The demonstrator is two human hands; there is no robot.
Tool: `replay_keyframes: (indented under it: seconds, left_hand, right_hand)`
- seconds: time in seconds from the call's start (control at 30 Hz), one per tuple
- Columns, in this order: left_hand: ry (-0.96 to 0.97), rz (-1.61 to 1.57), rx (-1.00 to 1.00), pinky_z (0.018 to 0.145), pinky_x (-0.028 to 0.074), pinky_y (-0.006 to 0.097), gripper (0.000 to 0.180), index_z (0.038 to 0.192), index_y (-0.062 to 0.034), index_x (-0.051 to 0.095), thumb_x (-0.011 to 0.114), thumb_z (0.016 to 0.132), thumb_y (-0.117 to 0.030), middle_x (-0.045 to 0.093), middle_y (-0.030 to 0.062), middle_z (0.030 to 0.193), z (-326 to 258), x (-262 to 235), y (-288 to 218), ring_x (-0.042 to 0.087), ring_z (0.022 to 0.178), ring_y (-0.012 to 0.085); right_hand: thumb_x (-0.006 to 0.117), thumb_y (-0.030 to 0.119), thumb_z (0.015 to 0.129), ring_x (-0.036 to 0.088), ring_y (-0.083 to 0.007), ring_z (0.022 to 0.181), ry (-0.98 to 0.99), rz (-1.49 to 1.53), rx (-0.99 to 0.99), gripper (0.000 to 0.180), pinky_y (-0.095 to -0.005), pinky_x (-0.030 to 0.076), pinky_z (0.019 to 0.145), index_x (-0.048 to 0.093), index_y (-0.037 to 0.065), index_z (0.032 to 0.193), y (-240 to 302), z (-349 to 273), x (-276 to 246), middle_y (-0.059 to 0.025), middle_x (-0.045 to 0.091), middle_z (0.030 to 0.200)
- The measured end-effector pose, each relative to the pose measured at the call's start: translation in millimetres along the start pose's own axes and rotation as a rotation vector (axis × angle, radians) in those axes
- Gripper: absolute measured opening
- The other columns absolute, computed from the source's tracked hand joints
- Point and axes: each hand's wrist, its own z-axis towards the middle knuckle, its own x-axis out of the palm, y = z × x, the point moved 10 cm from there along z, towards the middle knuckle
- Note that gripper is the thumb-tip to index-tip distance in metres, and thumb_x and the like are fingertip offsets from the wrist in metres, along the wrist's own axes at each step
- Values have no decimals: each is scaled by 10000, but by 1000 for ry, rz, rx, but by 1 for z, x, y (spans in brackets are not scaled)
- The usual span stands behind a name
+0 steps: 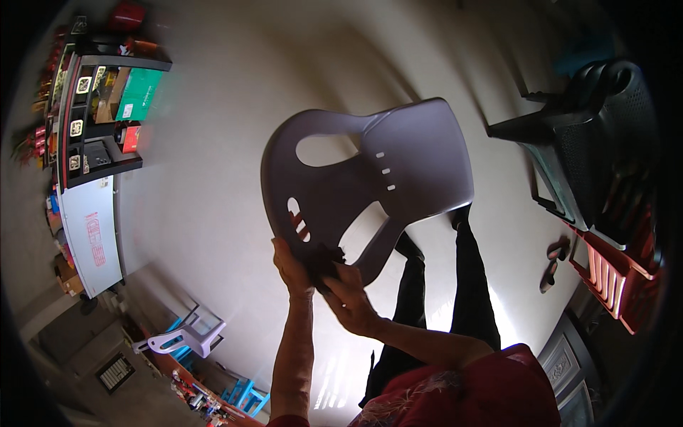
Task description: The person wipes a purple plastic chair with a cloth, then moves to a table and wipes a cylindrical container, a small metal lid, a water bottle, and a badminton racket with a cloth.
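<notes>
A purple-grey plastic chair [420, 160] is tilted in front of me, its rounded backrest toward my hands and its seat toward the far right. The backrest has oval cut-outs, and three small slots run across the rear of the seat. My left hand [290, 267] grips the rim of the backrest with the thumb along its outer edge. Just right of it, my right hand [352, 304] is closed on a dark cloth [324, 262], which it presses against the backrest. Part of the cloth is hidden by the fingers.
Stacked dark plastic chairs [569, 135] and red chairs [612, 281] stand at the right, with slippers [553, 267] beside them. Along the left are a shelf unit [78, 114] with boxes and a white chest [92, 235]. A small lilac chair [192, 338] stands at lower left.
</notes>
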Motion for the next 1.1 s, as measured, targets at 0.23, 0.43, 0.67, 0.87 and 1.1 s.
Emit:
replay_keyframes:
  seconds: [0.23,0.43,0.67,0.87,1.1]
  left_hand:
    - [68,-45,-29,1039,271,355,741,1377,-18,268,155,921,-591,361,145,1364,-7,0,4,353,1245,243]
    - [72,110,13,908,400,307,535,1279,21,397,378,939,-392,489,128,1268,-3,-13,-3,498,1078,181]
    - [4,209,77,768,426,230,285,1077,17,568,604,816,-92,612,62,963,1,13,-44,546,838,115]
    - [244,463,202,662,475,252,319,1097,6,580,626,798,-96,650,83,825,-13,62,-117,591,687,120]
    - [689,844,783,795,487,354,351,1099,-110,612,668,758,-50,637,96,1044,-70,112,-191,616,950,280]
  right_hand:
    - [511,27,788,322,-406,1181,-18,20,-56,372,-487,334,970,485,17,1159,1,108,23,-235,282,1354]
    - [631,138,668,454,-248,1009,119,-612,-662,69,-375,398,758,617,90,715,61,176,56,-53,534,1025]
    - [577,337,657,501,-178,839,752,-1092,-527,222,-404,377,703,657,131,684,49,236,64,6,566,732]
    - [596,355,729,500,-198,925,841,-1219,-519,276,-363,407,695,614,133,892,131,229,-44,-30,564,853]
    - [617,325,797,553,-176,680,386,-1248,-719,240,-344,398,567,555,117,694,195,119,-132,-28,539,677]
